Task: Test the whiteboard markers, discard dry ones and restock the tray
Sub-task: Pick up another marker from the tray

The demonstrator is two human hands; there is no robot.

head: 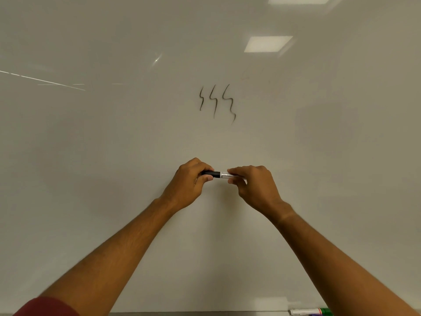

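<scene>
At far left, the edge of a dark red sleeve enters the lower corner, with the bare left forearm rising from it toward the centre. Behind everything stands the whiteboard, pale and glossy, showing a thin bright streak at its left and reflections of ceiling lights toward its upper right. Near the middle of the board, above the hands, are three dark wavy strokes set side by side, the rightmost the longest.

The left hand has a closed grip: its fingers and thumb curl round the black cap end of a marker, which lies roughly level in front of the board, between the two hands. The marker's black part sits at the left, its white printed barrel at the right. Whether the cap is fully seated on the barrel cannot be told.

The right hand also has a closed grip, pinching the white barrel between fingertips and thumb. The two hands are just beside one another, joined only by the marker.

At the lower right edge, beside the right forearm, a second marker with a white barrel lies along the board's bottom ledge, with a green marker just to its right, partly hidden by the arm.
</scene>
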